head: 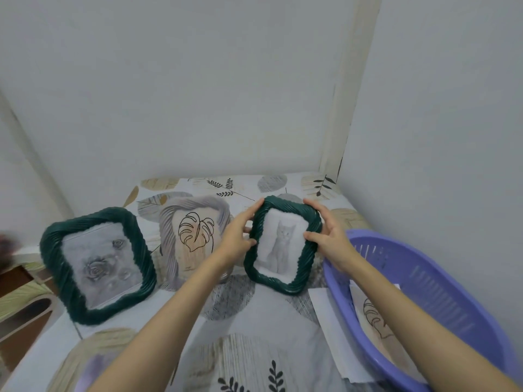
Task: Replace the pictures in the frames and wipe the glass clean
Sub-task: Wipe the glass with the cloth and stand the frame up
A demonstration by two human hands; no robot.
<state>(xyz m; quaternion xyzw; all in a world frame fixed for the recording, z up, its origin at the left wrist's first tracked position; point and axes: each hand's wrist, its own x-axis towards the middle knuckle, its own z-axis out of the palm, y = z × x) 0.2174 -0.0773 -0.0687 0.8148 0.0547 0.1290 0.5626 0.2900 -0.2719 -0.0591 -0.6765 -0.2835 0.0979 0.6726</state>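
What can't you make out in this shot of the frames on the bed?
- Back of the cat frame, head view: faces away; left hand and right hand cover its sides.
- Dark blur at the left edge: cut off and unfocused.
- Sheets in the basket: partly hidden by the right arm and rim.
- Glass cleanliness: too faint to judge.

I hold a dark green frame [283,244] with a twisted-rope border upright between my hands; it contains a grey cat picture [283,244]. Left of my grip, a pale grey frame [195,236] with a leaf line drawing [195,232] stands tilted back. Further left stands a larger dark green frame [97,265] showing a grey rose picture [102,264], also tilted back.
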